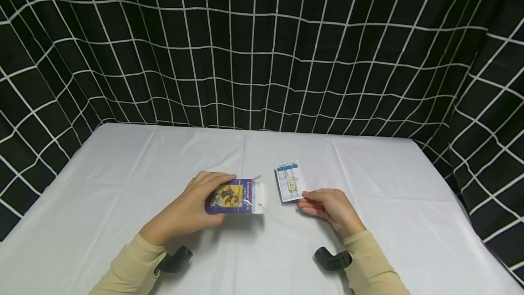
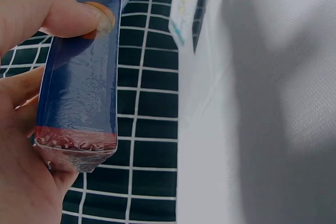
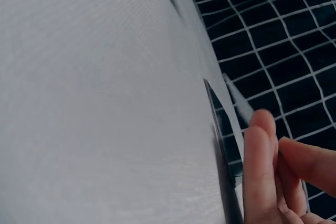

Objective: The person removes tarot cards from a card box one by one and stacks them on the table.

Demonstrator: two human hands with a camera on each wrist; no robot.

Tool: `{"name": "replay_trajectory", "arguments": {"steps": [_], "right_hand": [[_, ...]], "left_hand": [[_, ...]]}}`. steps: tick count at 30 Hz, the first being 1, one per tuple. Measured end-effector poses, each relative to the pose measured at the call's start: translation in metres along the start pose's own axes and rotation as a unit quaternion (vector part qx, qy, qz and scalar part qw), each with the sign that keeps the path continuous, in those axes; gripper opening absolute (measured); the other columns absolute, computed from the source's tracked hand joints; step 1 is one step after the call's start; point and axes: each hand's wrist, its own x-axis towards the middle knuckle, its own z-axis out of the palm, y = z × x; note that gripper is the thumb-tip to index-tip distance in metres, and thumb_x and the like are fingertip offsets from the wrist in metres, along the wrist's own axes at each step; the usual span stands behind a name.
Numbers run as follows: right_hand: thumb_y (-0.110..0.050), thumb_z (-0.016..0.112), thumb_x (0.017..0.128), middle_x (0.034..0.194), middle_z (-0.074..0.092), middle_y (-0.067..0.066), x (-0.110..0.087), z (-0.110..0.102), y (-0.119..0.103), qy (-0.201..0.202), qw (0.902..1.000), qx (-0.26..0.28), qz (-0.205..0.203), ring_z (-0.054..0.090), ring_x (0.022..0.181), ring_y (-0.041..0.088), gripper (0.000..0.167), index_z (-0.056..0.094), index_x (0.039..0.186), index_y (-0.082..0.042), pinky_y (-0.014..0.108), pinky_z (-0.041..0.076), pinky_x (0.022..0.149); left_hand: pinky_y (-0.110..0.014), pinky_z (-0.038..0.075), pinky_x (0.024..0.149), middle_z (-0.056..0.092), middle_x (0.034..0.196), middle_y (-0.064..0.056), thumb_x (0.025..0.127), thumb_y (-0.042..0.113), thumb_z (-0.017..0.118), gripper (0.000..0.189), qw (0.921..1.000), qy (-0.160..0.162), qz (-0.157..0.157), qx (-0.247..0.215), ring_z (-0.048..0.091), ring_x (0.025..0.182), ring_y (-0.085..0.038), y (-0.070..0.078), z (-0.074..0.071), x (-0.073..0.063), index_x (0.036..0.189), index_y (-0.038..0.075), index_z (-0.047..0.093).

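Note:
My left hand (image 1: pixel 190 206) grips a blue and yellow tarot card box (image 1: pixel 227 196), lettered "Universal Waite Tarot Deck". Its white end flap stands open toward the right. Clear film wraps the box's closed end (image 2: pixel 79 145) in the left wrist view, where the thumb presses on its narrow side. To the right, my right hand (image 1: pixel 331 208) pinches the lower right corner of a tarot card (image 1: pixel 289 179) with a white border and a yellow figure. A dark edge shows along the card's underside. Whether more cards lie beneath it, I cannot tell.
A white cloth (image 1: pixel 249 258) with creases covers the table. Black curtains with a white grid (image 1: pixel 262 49) hang behind it and at both sides. Each wrist wears a black camera mount, one left (image 1: pixel 175 260) and one right (image 1: pixel 332 259).

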Motion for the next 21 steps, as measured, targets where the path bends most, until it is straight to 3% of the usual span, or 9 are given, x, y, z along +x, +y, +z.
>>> {"name": "replay_trajectory", "arguments": {"steps": [7, 13, 21], "right_hand": [[-0.001, 0.060, 0.092, 0.073, 0.074, 0.004, 0.0014, 0.0042, 0.0030, 0.018, 0.9998, 0.002, 0.013, 0.073, 0.070, 0.009, 0.027, 0.055, 0.113, 0.015, 0.021, 0.059, 0.070], [-0.005, 0.061, 0.092, 0.070, 0.072, 0.003, 0.0010, 0.0075, 0.0052, 0.036, 0.9984, -0.043, 0.008, 0.071, 0.066, 0.008, 0.029, 0.056, 0.112, 0.015, 0.022, 0.059, 0.066], [-0.011, 0.061, 0.092, 0.060, 0.066, -0.001, 0.0009, 0.0090, 0.0080, 0.044, 0.9921, -0.114, 0.031, 0.065, 0.051, 0.005, 0.024, 0.054, 0.104, 0.008, 0.021, 0.056, 0.054]], "left_hand": [[-0.050, 0.035, 0.108, 0.055, 0.144, -0.004, 0.069, 0.012, 0.079, 0.080, 1.0000, 0.000, -0.001, 0.004, 0.044, 0.130, -0.023, -0.0003, -0.0004, 0.0002, 0.144, 0.015, 0.051], [-0.051, 0.035, 0.109, 0.056, 0.142, -0.003, 0.068, 0.013, 0.078, 0.081, 0.9999, 0.008, 0.003, 0.007, 0.044, 0.131, -0.024, 0.0005, -0.0010, 0.0000, 0.145, 0.016, 0.050], [-0.051, 0.035, 0.109, 0.057, 0.142, -0.004, 0.068, 0.012, 0.079, 0.082, 0.9999, 0.009, 0.007, 0.003, 0.045, 0.130, -0.024, 0.0009, -0.0010, -0.0001, 0.144, 0.015, 0.050]]}}
